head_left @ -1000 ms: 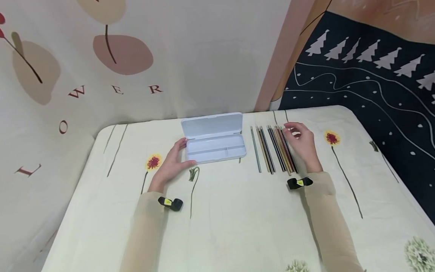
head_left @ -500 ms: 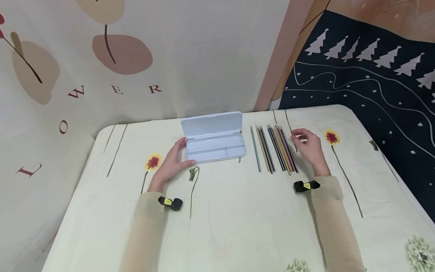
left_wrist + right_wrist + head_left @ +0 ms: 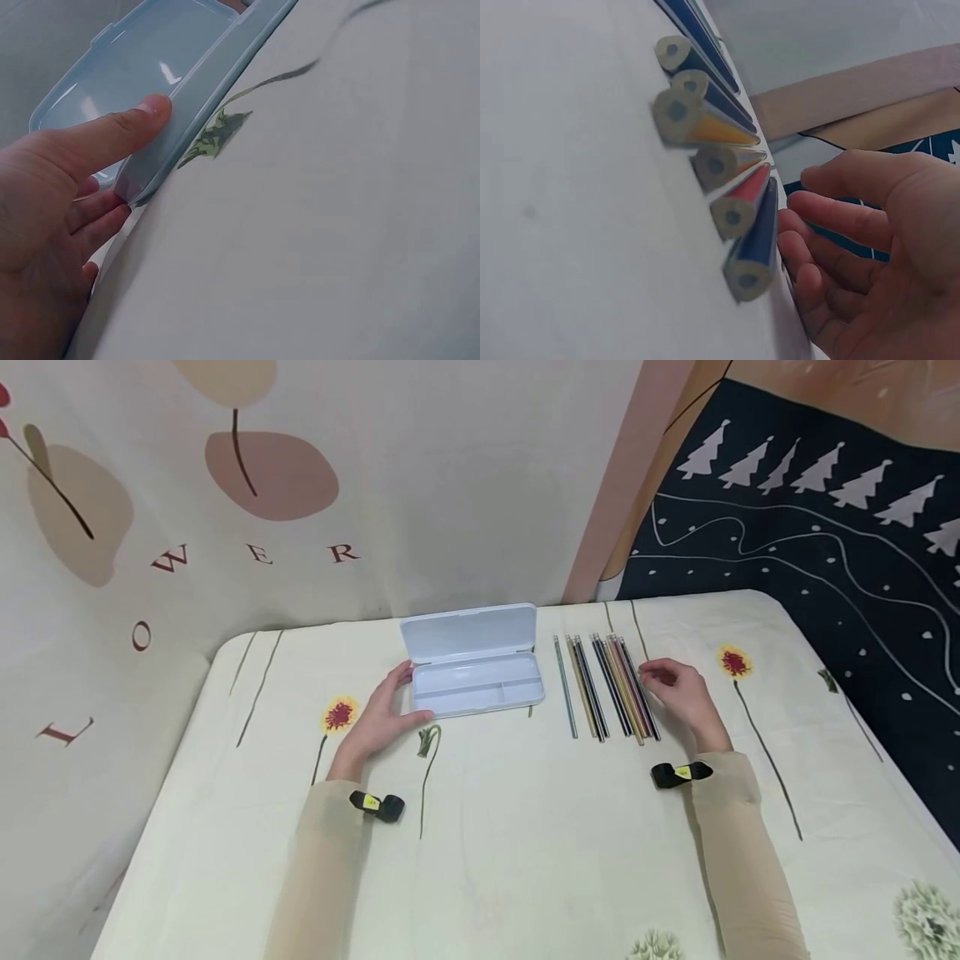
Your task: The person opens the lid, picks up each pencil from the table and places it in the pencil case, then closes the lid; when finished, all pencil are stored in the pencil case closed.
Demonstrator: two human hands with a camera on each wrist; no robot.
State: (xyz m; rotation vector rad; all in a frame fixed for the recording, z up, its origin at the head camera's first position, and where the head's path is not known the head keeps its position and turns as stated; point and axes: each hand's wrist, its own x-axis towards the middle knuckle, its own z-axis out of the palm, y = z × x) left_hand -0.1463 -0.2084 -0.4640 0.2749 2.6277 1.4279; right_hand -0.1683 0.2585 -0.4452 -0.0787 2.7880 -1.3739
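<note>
A pale blue pencil case (image 3: 477, 683) with its lid raised stands near the back of the table; its tray has divided compartments. My left hand (image 3: 384, 718) holds the case's left end, thumb on the front rim and fingers round the side, as the left wrist view shows. Right of the case lie several pencils (image 3: 619, 685) in loose, roughly parallel groups, with one light blue pencil (image 3: 566, 687) apart. My right hand (image 3: 684, 700) is just right of the outermost dark blue pencil (image 3: 756, 244), fingers loosely bent and nothing gripped. Whether its fingertips touch that pencil, I cannot tell.
A cream cloth with printed flowers (image 3: 340, 716) covers the table (image 3: 510, 827). Behind it hangs a pale printed curtain (image 3: 480, 510), and a dark cloth with white trees (image 3: 795, 527) hangs beyond the right edge.
My right hand has drawn away from the pencils' far ends, rightward and slightly toward me. My left hand, the case and the pencils look unchanged.
</note>
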